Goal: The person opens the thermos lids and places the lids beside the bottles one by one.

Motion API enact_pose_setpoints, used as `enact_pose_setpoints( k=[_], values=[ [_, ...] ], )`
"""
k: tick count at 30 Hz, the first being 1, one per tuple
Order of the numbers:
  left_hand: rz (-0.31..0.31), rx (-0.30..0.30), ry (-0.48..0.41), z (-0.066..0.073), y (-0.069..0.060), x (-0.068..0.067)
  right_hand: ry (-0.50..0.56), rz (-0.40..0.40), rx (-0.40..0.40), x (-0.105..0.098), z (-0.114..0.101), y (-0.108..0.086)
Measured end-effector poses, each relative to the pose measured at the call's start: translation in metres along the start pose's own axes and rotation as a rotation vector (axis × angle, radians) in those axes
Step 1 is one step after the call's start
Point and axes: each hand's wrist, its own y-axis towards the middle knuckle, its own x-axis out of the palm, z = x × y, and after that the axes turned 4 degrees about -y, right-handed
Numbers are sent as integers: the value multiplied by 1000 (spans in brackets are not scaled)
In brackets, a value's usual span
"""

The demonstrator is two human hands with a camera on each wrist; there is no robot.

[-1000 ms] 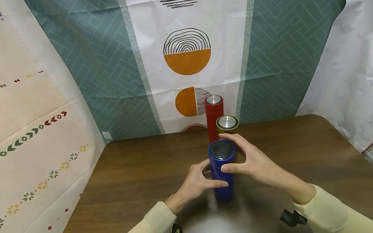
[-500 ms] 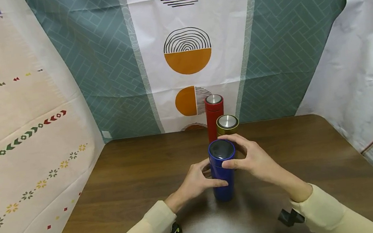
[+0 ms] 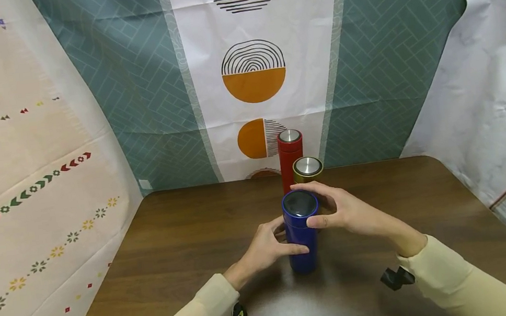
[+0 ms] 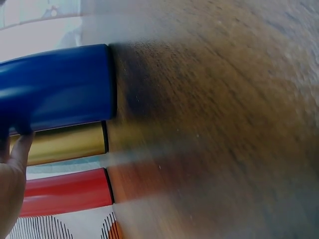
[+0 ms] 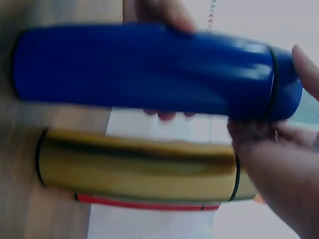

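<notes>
A blue thermos (image 3: 303, 261) with a dark-topped lid (image 3: 300, 204) stands upright on the table. Around its body grips my left hand (image 3: 264, 247), thumb across the near side and fingers behind. Higher up, my right hand (image 3: 349, 212) holds the lid from the right, its thumb on the near side and fingers on the far side. In the right wrist view, a thin gap line separates the lid (image 5: 287, 89) from the blue body (image 5: 139, 69); whether the lid is loose cannot be seen.
Behind the blue thermos stand a gold thermos (image 3: 308, 166) and, farther back, a red thermos (image 3: 291, 159), both with silver tops. The brown wooden table (image 3: 186, 234) ends at a patterned cloth hanging (image 3: 145, 87). Another cloth (image 3: 36, 205) hangs on the left.
My right hand has turned slightly about the lid: the thumb has shifted right and the fingertips left. My left hand and the thermos body stay in place.
</notes>
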Motion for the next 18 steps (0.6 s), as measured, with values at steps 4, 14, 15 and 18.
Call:
enact_pose_setpoints(
  k=[4, 14, 15, 18],
  values=[
    [-2, 11, -8, -1, 0, 1, -43, 156, 20, 17, -6, -7],
    [2, 23, -20, 0, 1, 2, -40, 369, 108, 39, -10, -2],
    [1, 25, -21, 1, 1, 2, -37, 369, 106, 39, -9, -2],
    [4, 22, -24, 2, 1, 2, -31, 335, 92, 34, -8, -1]
  ],
)
